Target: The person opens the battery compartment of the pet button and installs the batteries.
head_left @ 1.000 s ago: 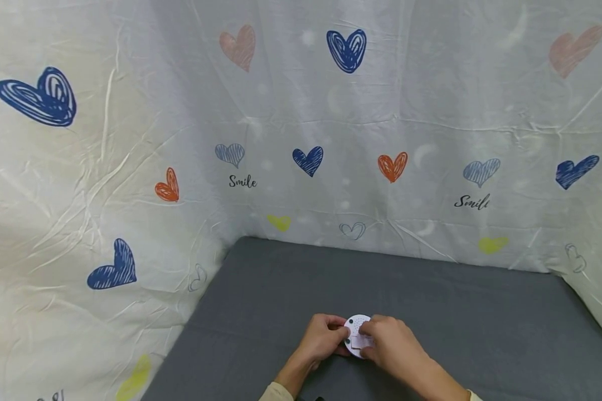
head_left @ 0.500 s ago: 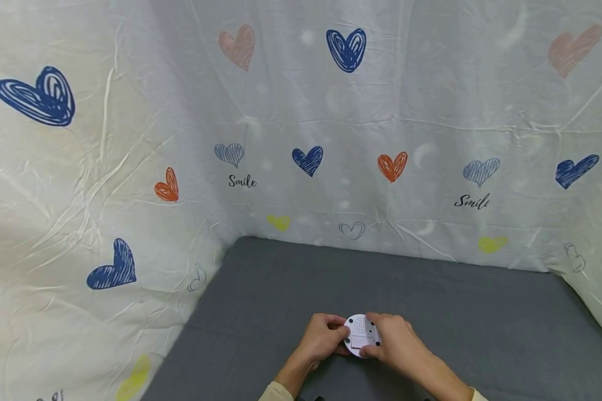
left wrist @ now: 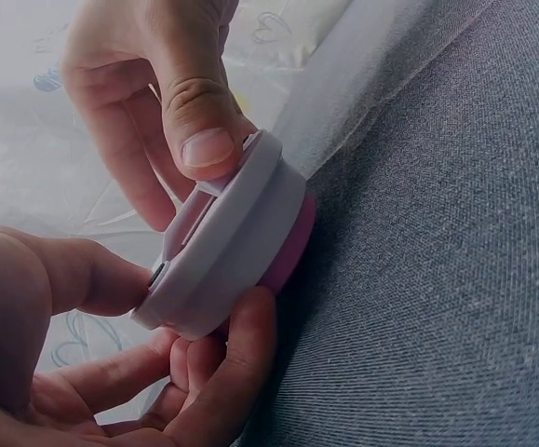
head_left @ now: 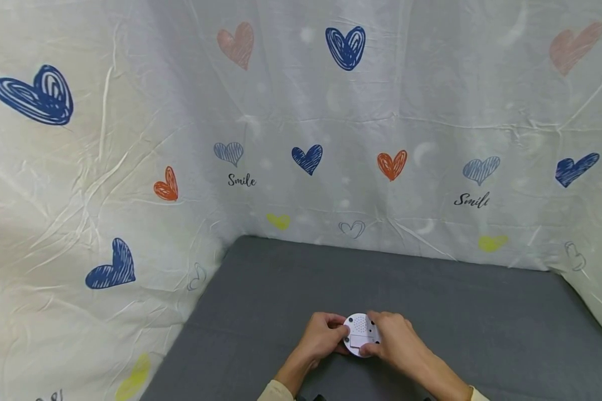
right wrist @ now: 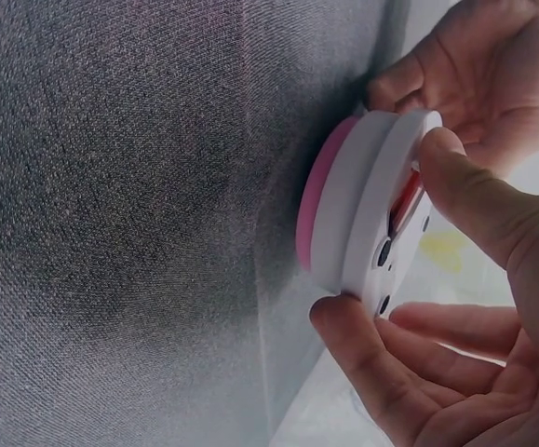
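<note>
A round white plastic device [head_left: 359,327] with a pink band [right wrist: 322,182] on its lower side faces up with its dotted holes and dark feet. A rectangular panel [head_left: 357,341], which looks like a battery cover, lies on its near half; something red [right wrist: 406,200] shows in a gap there. My left hand [head_left: 321,337] pinches the left rim, thumb above and fingers beneath. On the other side, my right hand [head_left: 396,337] grips the device, its thumb at the panel's near edge and a finger at the far rim. The palm hides the device's right edge.
Dark grey cloth [head_left: 291,278] covers the table under both hands. A pale curtain [head_left: 351,111] printed with hearts rises behind it and along both sides.
My right fingers have moved off the middle of the device to its far rim, uncovering the holes and right-hand feet. The left hand keeps its hold.
</note>
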The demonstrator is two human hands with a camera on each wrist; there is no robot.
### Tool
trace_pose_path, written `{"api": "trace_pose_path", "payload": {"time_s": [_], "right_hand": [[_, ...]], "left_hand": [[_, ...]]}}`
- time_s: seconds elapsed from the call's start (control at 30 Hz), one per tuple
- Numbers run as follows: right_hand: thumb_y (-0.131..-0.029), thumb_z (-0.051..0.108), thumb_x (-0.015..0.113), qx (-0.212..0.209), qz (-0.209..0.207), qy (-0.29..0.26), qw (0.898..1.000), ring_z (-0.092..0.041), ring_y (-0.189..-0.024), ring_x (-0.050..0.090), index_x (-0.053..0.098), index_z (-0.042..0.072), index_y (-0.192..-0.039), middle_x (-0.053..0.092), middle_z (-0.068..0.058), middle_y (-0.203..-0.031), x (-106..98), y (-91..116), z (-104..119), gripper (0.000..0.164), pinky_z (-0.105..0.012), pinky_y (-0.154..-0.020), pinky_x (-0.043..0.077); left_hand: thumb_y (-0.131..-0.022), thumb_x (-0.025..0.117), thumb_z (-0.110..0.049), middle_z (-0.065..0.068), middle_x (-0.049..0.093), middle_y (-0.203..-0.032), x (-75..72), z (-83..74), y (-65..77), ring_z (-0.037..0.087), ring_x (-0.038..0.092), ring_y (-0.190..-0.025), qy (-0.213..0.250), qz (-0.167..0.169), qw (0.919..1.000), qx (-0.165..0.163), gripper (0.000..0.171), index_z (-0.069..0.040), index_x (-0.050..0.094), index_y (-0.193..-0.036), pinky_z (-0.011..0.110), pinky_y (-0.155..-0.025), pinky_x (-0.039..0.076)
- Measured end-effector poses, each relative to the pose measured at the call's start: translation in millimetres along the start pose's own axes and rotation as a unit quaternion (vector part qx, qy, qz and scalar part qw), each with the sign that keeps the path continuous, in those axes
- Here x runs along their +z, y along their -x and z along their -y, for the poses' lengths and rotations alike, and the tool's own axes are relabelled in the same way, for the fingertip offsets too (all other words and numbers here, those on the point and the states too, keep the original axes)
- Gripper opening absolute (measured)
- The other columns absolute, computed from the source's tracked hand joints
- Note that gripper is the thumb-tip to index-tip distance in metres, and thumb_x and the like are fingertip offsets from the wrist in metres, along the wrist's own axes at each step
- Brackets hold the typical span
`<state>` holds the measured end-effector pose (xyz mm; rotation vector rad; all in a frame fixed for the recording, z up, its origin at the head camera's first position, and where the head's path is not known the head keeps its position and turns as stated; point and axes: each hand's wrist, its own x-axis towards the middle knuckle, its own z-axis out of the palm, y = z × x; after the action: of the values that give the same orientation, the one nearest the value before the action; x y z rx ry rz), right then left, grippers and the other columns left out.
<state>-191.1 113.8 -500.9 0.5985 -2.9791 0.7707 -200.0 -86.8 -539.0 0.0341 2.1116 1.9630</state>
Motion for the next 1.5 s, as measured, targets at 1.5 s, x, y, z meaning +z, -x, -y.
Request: {"api": "trace_pose_path", "payload": {"time_s": [1.5], "right_hand": [[-0.072, 0.021, 0.102, -0.062, -0.074, 0.002, 0.995, -0.009, -0.079, 0.064, 0.073, 0.018, -0.090, 0.076, 0.001, -0.098, 10.2, 6.6, -6.1, 0.034, -0.025, -0.061, 0.054]], "left_hand": [[-0.093, 0.068, 0.003, 0.014, 0.075, -0.096, -1.3, -1.4, -1.1, 0.018, 0.075, -0.078, 0.000, -0.004, 1.0000, 0.005, 0.030, 0.016, 0.072, -0.120, 0.037, -0.064, 0.072]]}}
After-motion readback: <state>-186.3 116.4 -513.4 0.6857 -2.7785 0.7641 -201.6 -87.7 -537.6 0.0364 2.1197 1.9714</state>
